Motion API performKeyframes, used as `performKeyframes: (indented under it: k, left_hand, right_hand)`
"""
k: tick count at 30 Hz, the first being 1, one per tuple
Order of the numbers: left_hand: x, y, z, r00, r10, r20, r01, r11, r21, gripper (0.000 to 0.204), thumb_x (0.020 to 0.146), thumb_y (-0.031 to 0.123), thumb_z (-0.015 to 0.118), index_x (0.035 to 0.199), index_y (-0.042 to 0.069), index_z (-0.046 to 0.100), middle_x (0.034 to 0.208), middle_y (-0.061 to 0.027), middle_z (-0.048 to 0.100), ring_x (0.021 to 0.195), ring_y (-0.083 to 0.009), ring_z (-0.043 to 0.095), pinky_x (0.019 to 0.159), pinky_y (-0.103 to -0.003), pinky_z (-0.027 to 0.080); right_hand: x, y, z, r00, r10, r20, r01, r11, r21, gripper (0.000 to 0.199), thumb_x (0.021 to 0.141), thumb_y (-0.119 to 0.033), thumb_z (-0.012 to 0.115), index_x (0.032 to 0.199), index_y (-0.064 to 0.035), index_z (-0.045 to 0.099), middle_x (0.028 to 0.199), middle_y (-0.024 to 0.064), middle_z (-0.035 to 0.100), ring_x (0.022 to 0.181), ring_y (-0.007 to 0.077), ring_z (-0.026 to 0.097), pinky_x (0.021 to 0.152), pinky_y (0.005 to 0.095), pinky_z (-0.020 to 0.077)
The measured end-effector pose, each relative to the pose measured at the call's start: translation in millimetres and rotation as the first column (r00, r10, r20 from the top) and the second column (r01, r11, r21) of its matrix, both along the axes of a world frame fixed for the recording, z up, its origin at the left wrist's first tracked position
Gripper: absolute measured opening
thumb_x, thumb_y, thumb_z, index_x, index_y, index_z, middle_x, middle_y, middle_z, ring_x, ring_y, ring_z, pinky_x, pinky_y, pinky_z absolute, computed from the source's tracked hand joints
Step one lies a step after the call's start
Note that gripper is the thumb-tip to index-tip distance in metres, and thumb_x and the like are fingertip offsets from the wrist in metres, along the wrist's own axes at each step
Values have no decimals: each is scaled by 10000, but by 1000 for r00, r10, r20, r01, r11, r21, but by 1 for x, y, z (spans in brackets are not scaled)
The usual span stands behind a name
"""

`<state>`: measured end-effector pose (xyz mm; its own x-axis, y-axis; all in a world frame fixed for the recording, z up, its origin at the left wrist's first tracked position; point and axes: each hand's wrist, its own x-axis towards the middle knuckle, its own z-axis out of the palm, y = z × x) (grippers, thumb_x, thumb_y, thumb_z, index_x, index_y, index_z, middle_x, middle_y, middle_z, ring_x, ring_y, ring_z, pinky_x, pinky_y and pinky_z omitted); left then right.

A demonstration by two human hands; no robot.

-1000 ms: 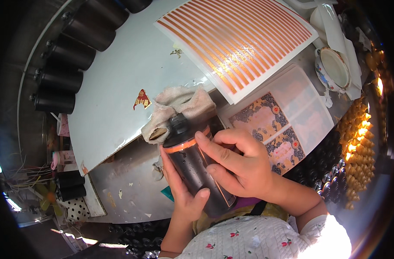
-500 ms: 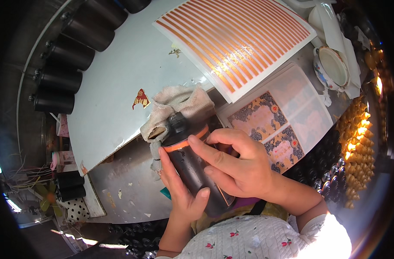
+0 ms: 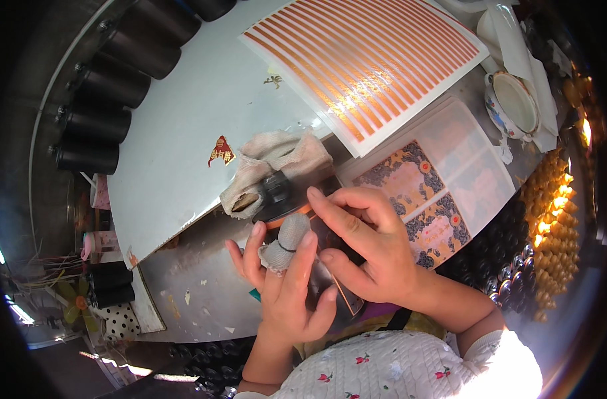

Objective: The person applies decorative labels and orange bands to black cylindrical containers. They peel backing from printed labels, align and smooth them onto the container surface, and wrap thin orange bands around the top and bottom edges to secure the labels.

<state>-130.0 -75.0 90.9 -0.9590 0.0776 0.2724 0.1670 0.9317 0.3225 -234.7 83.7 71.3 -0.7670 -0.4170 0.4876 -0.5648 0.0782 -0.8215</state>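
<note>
A dark, shiny bottle (image 3: 320,239) with a black cap (image 3: 275,189) lies tilted in front of me. Round its shoulder runs a thin orange strip (image 3: 287,218). My left hand (image 3: 285,292) is over its near left side, fingers apart, and a grey cloth cover (image 3: 293,241) tied with a dark band sits on one finger. That covered fingertip is right by the strip. My right hand (image 3: 376,256) grips the bottle's right side, its index finger reaching to the strip's right end. The cap rests against a crumpled beige cloth (image 3: 257,163).
On the white board (image 3: 184,120) lies a sheet of orange strips (image 3: 363,73); printed labels (image 3: 400,176) are to its right. Several black bottles (image 3: 94,120) stand at the left. An enamel cup (image 3: 512,106) and golden caps (image 3: 549,226) are at the right.
My left hand has come off the bottle's left side and over its front, bringing the cloth-covered finger to the strip. My right index finger has shifted slightly up and right.
</note>
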Motion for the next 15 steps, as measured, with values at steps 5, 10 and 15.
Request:
performKeyframes:
  k: [5, 10, 15]
  left_hand:
    - [5, 13, -14, 963, 269, 11, -250, 879, 406, 1016, 863, 406, 671, 1565, -98, 137, 1573, -322, 245, 1304, -400, 351, 1110, -499, 204]
    - [2, 12, -12, 971, 225, 77, -235, 865, 444, 1006, 876, 413, 649, 1566, -99, 126, 1579, -269, 284, 1268, -361, 376, 1095, -461, 227]
    - [5, 12, -12, 964, 239, 119, -267, 830, 491, 986, 887, 424, 637, 1562, -102, 146, 1566, -270, 309, 1282, -364, 380, 1079, -462, 240]
  right_hand:
    - [4, 3, 6, 993, 33, -111, -19, 993, 118, 565, 761, -46, 748, 1315, -137, 688, 1120, 84, 560, 775, 168, 607, 577, 265, 508]
    - [-3, -1, 19, 975, 69, -210, -22, 976, 218, 556, 726, -44, 760, 1268, -162, 725, 1012, 61, 563, 683, 171, 575, 534, 268, 490]
    - [-1, -3, 19, 984, 27, -178, 12, 977, 211, 539, 743, -111, 722, 1280, -153, 705, 1047, 61, 595, 750, 193, 620, 561, 293, 532]
